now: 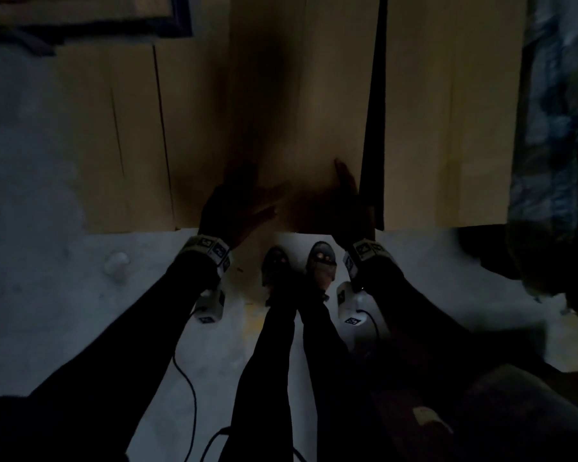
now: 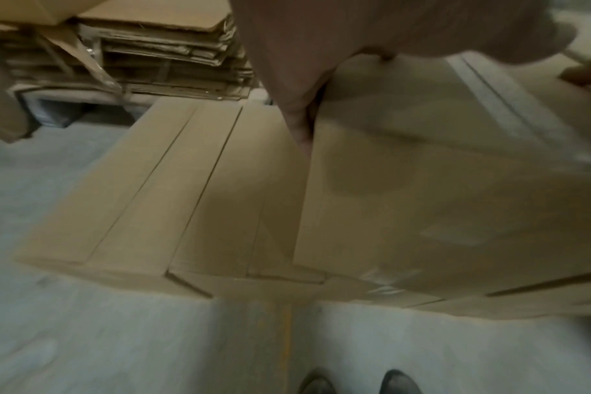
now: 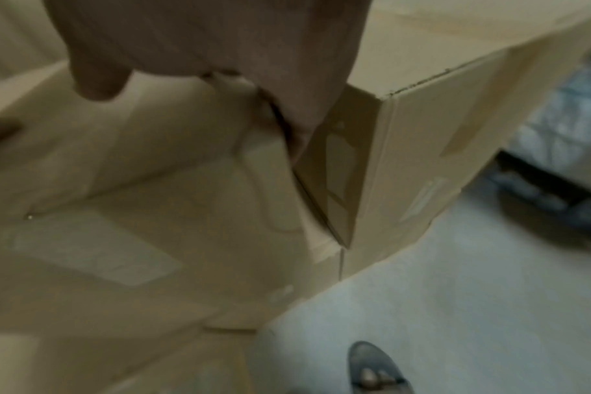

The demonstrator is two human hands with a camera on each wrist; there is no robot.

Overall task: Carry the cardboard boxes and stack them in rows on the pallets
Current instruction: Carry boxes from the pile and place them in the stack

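Note:
A tall cardboard box point(image 1: 297, 111) stands in front of me among other boxes. My left hand point(image 1: 237, 201) lies against its left side, fingers point(image 2: 297, 112) running straight down the box's point(image 2: 439, 173) edge and the thumb over the top. My right hand point(image 1: 351, 195) is at its right side. There the fingers point(image 3: 297, 128) reach straight down into the narrow gap between this box point(image 3: 135, 186) and the neighbouring box point(image 3: 439, 120), thumb resting on top. The head view is very dark.
Lower cardboard boxes point(image 2: 152, 200) lie side by side to the left. Behind them is a stack of flattened cardboard point(image 2: 162, 45) on a pallet. Plastic-wrapped goods point(image 1: 554, 128) stand at the right. My feet point(image 1: 297, 265) are on the grey floor point(image 1: 64, 295) just before the boxes.

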